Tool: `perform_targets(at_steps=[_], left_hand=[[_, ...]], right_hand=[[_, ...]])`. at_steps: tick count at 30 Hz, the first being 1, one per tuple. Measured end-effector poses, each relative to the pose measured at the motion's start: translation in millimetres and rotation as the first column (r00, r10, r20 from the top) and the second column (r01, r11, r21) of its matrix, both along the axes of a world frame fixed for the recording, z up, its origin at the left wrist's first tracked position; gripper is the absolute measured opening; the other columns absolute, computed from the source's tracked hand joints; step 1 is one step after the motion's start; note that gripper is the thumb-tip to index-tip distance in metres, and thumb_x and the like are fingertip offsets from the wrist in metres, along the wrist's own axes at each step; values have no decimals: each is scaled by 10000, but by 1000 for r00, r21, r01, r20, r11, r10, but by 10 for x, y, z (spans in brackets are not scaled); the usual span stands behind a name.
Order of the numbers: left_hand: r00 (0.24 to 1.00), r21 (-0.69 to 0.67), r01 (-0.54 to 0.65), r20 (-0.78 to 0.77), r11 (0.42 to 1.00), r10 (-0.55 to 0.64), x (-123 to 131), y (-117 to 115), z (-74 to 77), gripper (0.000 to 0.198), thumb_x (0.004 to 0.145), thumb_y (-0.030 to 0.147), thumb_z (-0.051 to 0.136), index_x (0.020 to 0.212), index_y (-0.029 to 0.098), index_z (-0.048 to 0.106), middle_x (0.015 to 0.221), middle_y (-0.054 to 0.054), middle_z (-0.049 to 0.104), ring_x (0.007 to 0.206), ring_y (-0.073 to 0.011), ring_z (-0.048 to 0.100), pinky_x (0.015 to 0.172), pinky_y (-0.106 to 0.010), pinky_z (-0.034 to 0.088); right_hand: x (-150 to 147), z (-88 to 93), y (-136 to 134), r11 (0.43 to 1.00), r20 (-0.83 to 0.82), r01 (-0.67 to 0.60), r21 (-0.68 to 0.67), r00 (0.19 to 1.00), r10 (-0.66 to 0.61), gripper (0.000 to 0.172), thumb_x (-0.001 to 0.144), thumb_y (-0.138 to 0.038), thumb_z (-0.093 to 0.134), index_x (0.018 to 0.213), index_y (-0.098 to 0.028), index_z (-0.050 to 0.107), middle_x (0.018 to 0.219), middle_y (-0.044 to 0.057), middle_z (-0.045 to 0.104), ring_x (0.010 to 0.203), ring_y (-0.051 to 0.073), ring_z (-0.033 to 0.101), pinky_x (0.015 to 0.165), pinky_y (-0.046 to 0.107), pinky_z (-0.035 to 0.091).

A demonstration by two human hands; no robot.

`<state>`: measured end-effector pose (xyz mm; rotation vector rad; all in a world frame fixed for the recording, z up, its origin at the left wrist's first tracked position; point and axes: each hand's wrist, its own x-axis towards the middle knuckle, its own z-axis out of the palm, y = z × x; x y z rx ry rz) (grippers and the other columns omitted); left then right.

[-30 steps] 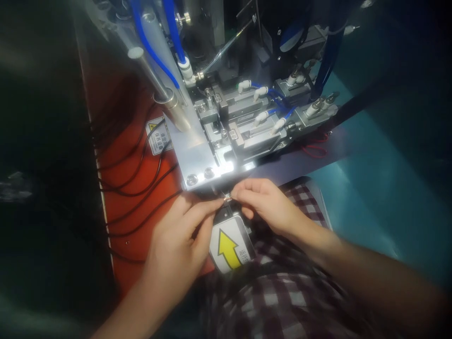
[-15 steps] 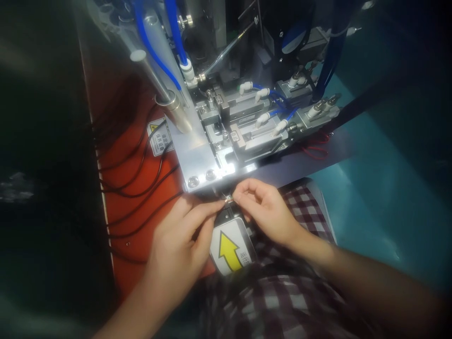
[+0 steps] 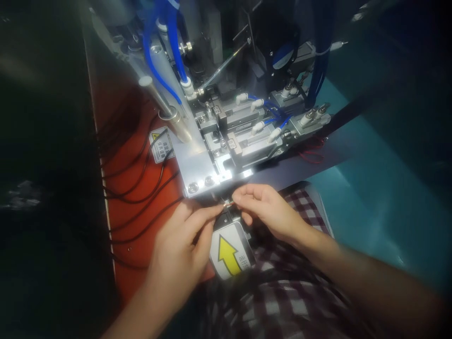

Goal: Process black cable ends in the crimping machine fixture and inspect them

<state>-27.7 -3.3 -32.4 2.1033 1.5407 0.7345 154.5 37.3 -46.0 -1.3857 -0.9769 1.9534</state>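
Observation:
Both hands meet at the front of a machine, just below its metal plate. Between the fingertips is a tiny shiny part, too small to name. My left hand reaches in from the left, index finger and thumb pressed towards that part. From the right, my right hand pinches at the same part with thumb and index finger, its other fingers curled. Directly below the fingertips lies a dark track, partly hidden, and a white label with a yellow arrow.
Pneumatic cylinders with white fittings and blue hoses stand behind the plate. A metal post rises at its left. Black cables cross the red base. A checked garment is close below.
The view has shifted slightly, so the machine sits a little lower and further left. Both hands keep nearly the same pose at the tiny part.

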Motion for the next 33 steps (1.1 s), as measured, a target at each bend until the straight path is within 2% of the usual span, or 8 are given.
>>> perform_targets(at_steps=[4, 9, 13, 17, 33], left_hand=[[1000, 1, -9, -3, 1000, 9, -8, -10, 3, 244, 871, 117, 548, 1041, 240, 672, 866, -2, 588, 771, -116, 589, 661, -209, 479], [1000, -5, -4, 11, 1000, 4, -25, -21, -11, 260, 864, 104, 559, 1056, 242, 667, 888, 2, 591, 796, -107, 586, 687, -200, 475], [1000, -14, -3, 26, 1000, 3, -18, -22, -25, 267, 863, 98, 560, 1063, 241, 665, 919, -4, 597, 828, -115, 589, 713, -211, 477], [999, -9, -2, 35, 1000, 2, -8, -22, -36, 267, 861, 95, 562, 1060, 238, 666, 922, -7, 602, 830, -120, 592, 704, -214, 475], [999, -9, -7, 34, 1000, 7, -9, -19, -31, 278, 853, 72, 568, 1060, 227, 670, 851, 15, 563, 777, -85, 558, 670, -182, 450]], right_hand=[[-46, -19, -36, 992, 22, 93, 81, 995, -95, 216, 814, -351, 648, 766, -141, 629, 478, -73, 485, 442, 74, 438, 498, 217, 370], [-106, -17, -62, 979, 46, 154, 137, 986, -162, 144, 771, -278, 682, 731, -152, 625, 519, -66, 486, 452, 70, 420, 457, 211, 358], [-88, -48, -101, 968, 63, 144, 206, 985, -160, 129, 799, -272, 649, 742, -161, 616, 624, -25, 562, 545, 94, 497, 516, 223, 405], [-77, -72, -115, 972, 59, 142, 185, 986, -155, 133, 811, -272, 636, 747, -158, 609, 670, -8, 599, 580, 102, 523, 544, 228, 426], [-71, -102, -123, 957, 104, 89, 275, 987, -121, 119, 840, -247, 582, 765, -156, 579, 647, -17, 539, 571, 101, 480, 540, 236, 402]])
